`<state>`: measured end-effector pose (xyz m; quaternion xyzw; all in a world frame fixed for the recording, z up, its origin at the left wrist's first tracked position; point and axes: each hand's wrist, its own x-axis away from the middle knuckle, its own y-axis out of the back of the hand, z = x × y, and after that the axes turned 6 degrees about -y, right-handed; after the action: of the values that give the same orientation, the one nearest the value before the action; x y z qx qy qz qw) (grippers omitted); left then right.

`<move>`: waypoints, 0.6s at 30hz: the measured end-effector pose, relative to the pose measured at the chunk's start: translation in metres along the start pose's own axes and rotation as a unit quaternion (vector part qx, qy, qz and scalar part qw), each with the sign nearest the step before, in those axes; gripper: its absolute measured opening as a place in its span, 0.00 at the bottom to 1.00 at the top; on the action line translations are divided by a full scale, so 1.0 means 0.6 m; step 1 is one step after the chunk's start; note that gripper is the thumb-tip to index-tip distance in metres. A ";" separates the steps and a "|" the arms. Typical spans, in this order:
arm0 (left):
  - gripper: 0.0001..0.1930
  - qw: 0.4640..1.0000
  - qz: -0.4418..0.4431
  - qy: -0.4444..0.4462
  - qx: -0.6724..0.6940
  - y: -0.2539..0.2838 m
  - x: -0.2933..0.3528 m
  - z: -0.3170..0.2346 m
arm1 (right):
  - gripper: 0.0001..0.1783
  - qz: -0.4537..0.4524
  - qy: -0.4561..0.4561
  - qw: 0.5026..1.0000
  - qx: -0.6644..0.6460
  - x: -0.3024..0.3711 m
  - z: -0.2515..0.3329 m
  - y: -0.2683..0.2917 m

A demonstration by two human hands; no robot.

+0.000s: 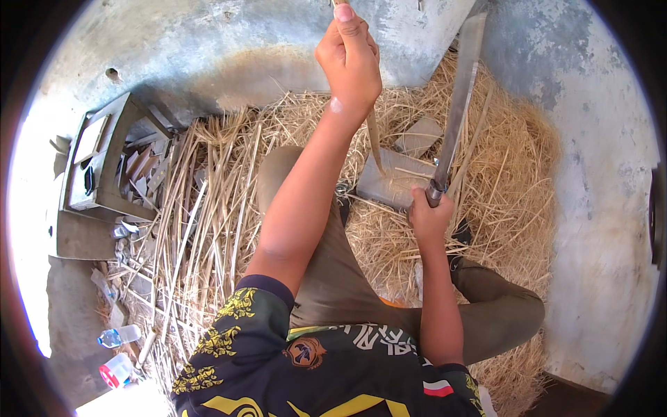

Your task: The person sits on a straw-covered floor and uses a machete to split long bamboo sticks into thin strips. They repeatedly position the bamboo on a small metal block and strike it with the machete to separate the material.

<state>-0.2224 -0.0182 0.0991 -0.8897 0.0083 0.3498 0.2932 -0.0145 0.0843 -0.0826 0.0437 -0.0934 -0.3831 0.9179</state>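
Observation:
My left hand [351, 59] is raised high at the top of the view, its fingers wrapped round a thin bamboo strip [374, 139]. The strip's upper end shows by the thumb, and its lower end comes down over a grey block [389, 182] between my legs. My right hand [431, 221] is closed on the dark handle of a machete [461, 97]. Its long blade points up and away, slightly right, apart from the strip. Part of the strip is hidden behind my left hand and wrist.
Pale shavings [511, 167] are heaped around the block against the wall. Several long bamboo strips [187, 222] lie at left, beside a wooden stool-like frame [111, 156] on its side. A plastic bottle [119, 336] and a red-lidded container [117, 370] lie at lower left.

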 end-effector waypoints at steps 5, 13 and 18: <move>0.30 0.999 0.023 0.001 0.025 -0.010 0.005 0.000 | 0.14 0.025 -0.192 0.977 0.088 0.033 -0.229 -0.011; 0.31 0.996 -0.035 -0.071 -0.042 0.011 -0.004 0.030 | 0.14 -0.044 -0.048 0.986 0.152 0.015 -0.043 0.011; 0.31 0.997 -0.036 -0.049 -0.036 0.005 0.002 0.009 | 0.14 -0.004 -0.032 0.987 -0.159 0.048 0.079 -0.017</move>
<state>-0.2253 -0.0177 0.0935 -0.8810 -0.0506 0.3827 0.2734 -0.0114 0.0560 -0.0336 -0.1149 -0.0610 -0.3977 0.9082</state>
